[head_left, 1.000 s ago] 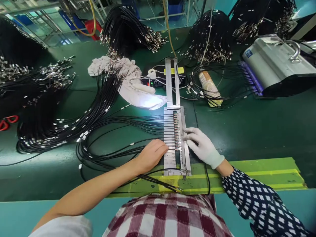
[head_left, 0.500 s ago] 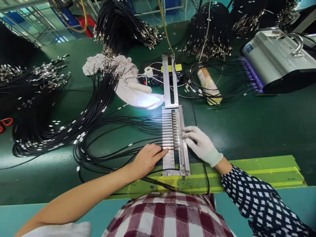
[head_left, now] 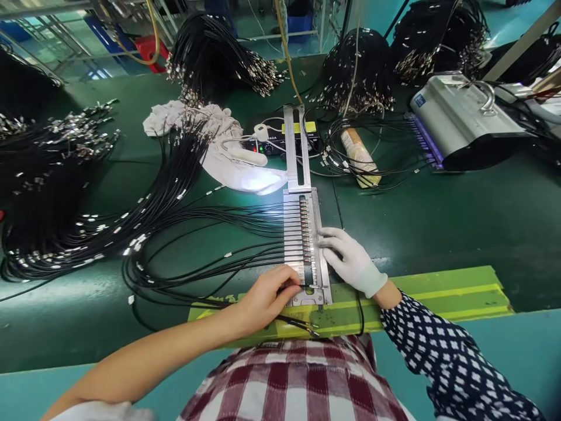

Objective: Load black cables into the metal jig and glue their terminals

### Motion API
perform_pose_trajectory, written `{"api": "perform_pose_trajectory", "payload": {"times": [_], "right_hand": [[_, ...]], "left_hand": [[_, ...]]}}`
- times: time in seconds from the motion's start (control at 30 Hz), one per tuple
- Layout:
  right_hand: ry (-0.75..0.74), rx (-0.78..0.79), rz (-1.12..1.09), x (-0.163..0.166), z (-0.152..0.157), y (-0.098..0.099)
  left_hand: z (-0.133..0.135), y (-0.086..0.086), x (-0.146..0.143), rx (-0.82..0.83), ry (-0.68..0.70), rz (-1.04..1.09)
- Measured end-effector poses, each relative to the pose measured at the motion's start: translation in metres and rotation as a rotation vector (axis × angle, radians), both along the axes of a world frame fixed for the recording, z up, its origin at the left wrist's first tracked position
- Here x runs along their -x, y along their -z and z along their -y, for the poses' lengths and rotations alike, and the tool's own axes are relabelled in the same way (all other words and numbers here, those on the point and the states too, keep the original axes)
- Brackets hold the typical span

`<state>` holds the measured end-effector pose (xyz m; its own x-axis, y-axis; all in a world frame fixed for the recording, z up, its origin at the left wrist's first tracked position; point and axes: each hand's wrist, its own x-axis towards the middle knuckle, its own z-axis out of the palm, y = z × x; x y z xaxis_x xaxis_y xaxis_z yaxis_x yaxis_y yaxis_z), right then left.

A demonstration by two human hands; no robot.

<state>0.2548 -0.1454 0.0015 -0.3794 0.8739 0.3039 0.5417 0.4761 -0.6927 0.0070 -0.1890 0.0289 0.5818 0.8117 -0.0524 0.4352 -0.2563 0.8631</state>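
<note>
My left hand, bare, pinches a black cable between thumb and fingertips, low over the slotted metal fixture. The cable's end lies across the fixture's lower slot, pointing right. Above it, several black cables sit side by side in the fixture's grooves, their metal ends lined up along the slot. My right hand wears a white glove. Its stretched fingers rest on the fixture's right rail, with the thumb apart from them. Loose cable ends lie below the fixture, beside my left wrist.
Behind the fixture stand a slotted metal frame, a lit lamp on white cloth and a black control box. Cable bundles spread leftward. A bottle and a silver machine with purple light are to the right.
My left hand has moved down the fixture and now pinches a cable near its lower end. My right hand stays at the rail. The whole view has shifted slightly.
</note>
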Motion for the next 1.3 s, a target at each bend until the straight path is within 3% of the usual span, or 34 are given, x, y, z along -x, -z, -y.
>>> {"api": "perform_pose_trajectory", "payload": {"times": [0.1, 0.23, 0.33, 0.43, 0.67, 0.77, 0.83, 0.93, 1.1, 1.3], "right_hand": [[-0.102, -0.076, -0.044, -0.001, 0.003, -0.008], [-0.258, -0.216, 0.039, 0.004, 0.008, -0.013], [-0.297, -0.203, 0.057, 0.009, 0.011, -0.013], [-0.309, -0.123, 0.07, 0.012, 0.012, -0.016], [-0.304, -0.063, 0.018, 0.014, 0.012, -0.019], [-0.28, -0.057, 0.012, 0.015, 0.011, -0.017], [-0.275, -0.053, 0.016, 0.014, 0.009, -0.016], [-0.245, -0.056, 0.029, 0.009, 0.005, -0.012], [-0.005, 0.026, -0.013, -0.002, -0.002, -0.005], [0.058, 0.124, -0.109, -0.003, -0.008, -0.005]], "left_hand": [[-0.004, -0.001, 0.0, 0.081, -0.089, 0.052], [-0.01, 0.001, -0.01, 0.017, -0.017, 0.01], [-0.014, 0.0, -0.017, -0.11, 0.078, -0.079], [-0.015, -0.002, -0.012, -0.199, 0.084, -0.121], [0.007, 0.002, 0.052, -0.452, 0.018, -0.32], [0.021, 0.002, 0.083, -0.437, -0.013, -0.406], [0.026, 0.0, 0.088, -0.422, -0.048, -0.424], [0.025, 0.002, 0.069, -0.441, -0.096, -0.378], [0.012, 0.016, 0.018, -0.344, -0.067, -0.246], [-0.004, 0.025, 0.022, -0.353, -0.059, -0.052]]}}
